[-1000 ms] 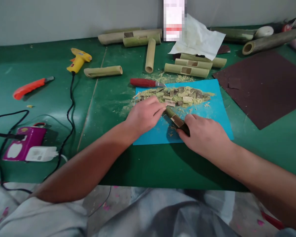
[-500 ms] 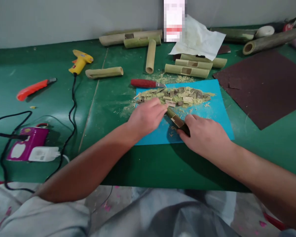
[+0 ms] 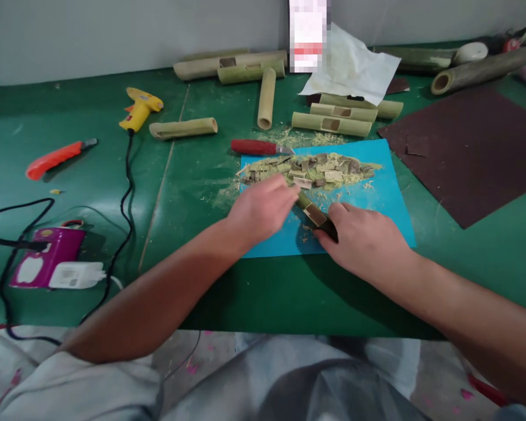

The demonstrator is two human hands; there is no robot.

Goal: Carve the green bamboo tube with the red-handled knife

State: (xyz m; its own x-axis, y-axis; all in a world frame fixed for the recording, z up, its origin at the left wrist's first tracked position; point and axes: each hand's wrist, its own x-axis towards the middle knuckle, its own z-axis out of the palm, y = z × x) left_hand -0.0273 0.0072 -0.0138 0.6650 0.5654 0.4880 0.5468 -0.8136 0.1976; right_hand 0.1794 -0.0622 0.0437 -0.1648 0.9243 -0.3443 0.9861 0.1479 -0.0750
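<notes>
Both hands grip a short bamboo tube (image 3: 314, 214) with a rectangular opening cut in its upper side. My left hand (image 3: 265, 204) is closed round its far left end, and my right hand (image 3: 364, 238) wraps the near right end. The tube slants above a blue sheet (image 3: 267, 248). Just beyond it lies a heap of bamboo chips and shavings (image 3: 311, 169). A red-handled knife (image 3: 255, 147) rests behind the heap, its blade tip by the chips. The fingertips of both hands are partly hidden.
Cut bamboo tubes (image 3: 332, 124) lie at the back of the green table (image 3: 228, 292). To the left are a yellow glue gun (image 3: 139, 109), an orange cutter (image 3: 55, 160), and a purple power box (image 3: 50, 254) with cables. A dark brown sheet (image 3: 473, 158) covers the right.
The hands and bamboo tube hold almost the same position. The whole view has shifted very slightly; nothing was taken up or let go.
</notes>
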